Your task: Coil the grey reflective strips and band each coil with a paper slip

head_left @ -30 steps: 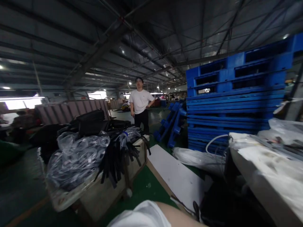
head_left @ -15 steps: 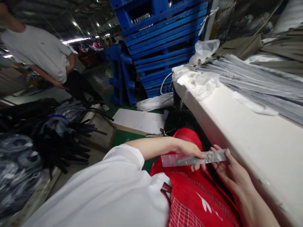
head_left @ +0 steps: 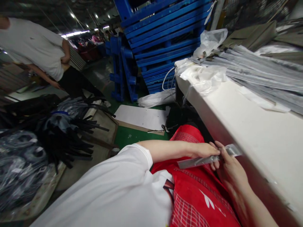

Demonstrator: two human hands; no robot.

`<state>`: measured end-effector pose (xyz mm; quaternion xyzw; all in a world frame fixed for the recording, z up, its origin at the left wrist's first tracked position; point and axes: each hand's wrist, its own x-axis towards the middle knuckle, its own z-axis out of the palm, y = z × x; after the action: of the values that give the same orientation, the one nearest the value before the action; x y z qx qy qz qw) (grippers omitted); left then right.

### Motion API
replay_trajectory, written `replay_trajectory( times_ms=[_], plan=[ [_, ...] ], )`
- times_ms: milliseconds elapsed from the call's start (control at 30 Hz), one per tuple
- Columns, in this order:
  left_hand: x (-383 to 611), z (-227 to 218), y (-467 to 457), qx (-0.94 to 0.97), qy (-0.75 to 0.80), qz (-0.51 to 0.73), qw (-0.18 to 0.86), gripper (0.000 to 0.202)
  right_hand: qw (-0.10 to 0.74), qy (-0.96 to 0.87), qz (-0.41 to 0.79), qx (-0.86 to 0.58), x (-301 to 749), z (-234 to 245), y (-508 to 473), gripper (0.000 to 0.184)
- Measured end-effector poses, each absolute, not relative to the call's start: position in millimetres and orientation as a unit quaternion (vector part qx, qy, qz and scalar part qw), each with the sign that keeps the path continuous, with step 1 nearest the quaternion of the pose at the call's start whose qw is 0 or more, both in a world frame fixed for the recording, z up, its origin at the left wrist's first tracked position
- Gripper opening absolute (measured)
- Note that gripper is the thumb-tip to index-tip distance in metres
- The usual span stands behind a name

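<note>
A long narrow clear plastic sleeve (head_left: 208,157) with a dark strip inside lies across my lap, just below the edge of the white table (head_left: 248,126). My left hand (head_left: 204,151) pinches its middle from above. My right hand (head_left: 230,167) grips it from below near its right end, fingers curled round it. Under both hands is my red apron (head_left: 196,195) with a white logo. A stack of similar long grey sleeved strips (head_left: 258,75) lies on the table at the upper right.
Blue plastic pallets (head_left: 161,34) are stacked ahead. A person in a white shirt (head_left: 35,47) stands at the upper left. A crate of black straps and bagged items (head_left: 47,138) sits on the left. White board (head_left: 142,118) lies on the green floor.
The camera swung from looking across the hall down to my lap. In the last half second the sleeve shifted right toward the table edge with both hands on it.
</note>
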<state>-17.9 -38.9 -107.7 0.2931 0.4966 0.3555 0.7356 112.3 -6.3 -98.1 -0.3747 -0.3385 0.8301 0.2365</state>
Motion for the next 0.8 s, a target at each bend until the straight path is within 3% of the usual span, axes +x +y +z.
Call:
replay_trajectory(
  times_ms=[167, 233, 533, 800],
  plan=[
    [-31, -116, -46, 0.324, 0.440, 0.226, 0.807, 0.043, 0.273, -0.274, 0.817, -0.428, 117, -117, 11, 0.018],
    [-39, -118, -54, 0.327, 0.432, 0.192, 0.818, 0.041, 0.280, -0.255, 0.817, -0.434, 117, -123, 15, 0.019],
    [-30, -118, -56, 0.327, 0.463, 0.273, 0.777, 0.049, 0.247, -0.225, 0.838, -0.432, 112, -125, 5, 0.020],
    [-21, -108, -65, 0.256, 0.544, 0.135, 0.788, 0.067, 0.238, -0.189, 0.840, -0.449, 118, -135, 12, 0.023]
  ],
)
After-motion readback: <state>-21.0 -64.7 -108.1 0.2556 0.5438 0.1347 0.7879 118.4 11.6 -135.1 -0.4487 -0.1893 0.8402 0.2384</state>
